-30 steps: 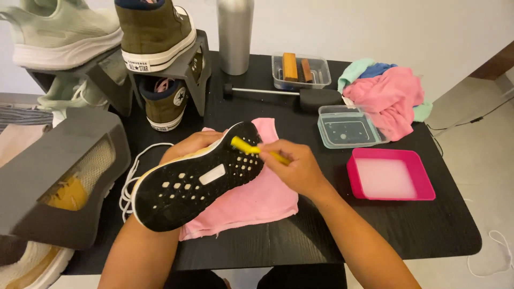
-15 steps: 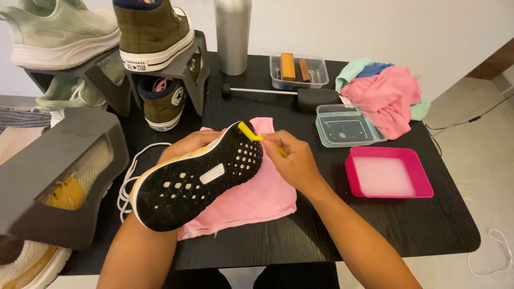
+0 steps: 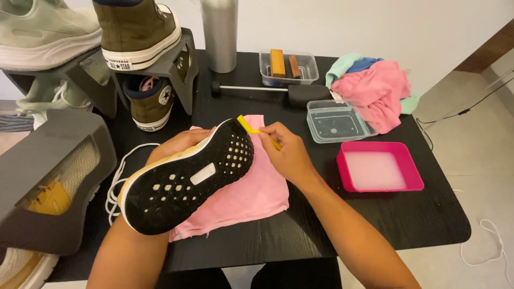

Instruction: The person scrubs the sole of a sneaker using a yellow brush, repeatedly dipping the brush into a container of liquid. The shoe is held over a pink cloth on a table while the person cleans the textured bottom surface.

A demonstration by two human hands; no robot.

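My left hand [image 3: 179, 145] holds a yellow sneaker [image 3: 184, 179] on its side, black dotted sole facing up, above a pink cloth [image 3: 251, 190] spread on the black table [image 3: 321, 230]. My right hand [image 3: 284, 152] grips a small yellow brush [image 3: 251, 128]. The brush head touches the toe edge of the sole. White laces [image 3: 115, 182] trail off the shoe to the left.
A pink tray of milky liquid [image 3: 380, 168] sits right, a clear lid [image 3: 337, 120] behind it, a pile of cloths [image 3: 375, 88] beyond. At the back stand a metal bottle [image 3: 219, 32], a clear box of brushes [image 3: 286, 67] and a long-handled brush [image 3: 278, 91]. Grey shoe racks [image 3: 51, 182] with shoes fill the left.
The brush has slid from the middle of the forefoot up to the toe tip of the sole. The shoe stays held in place.
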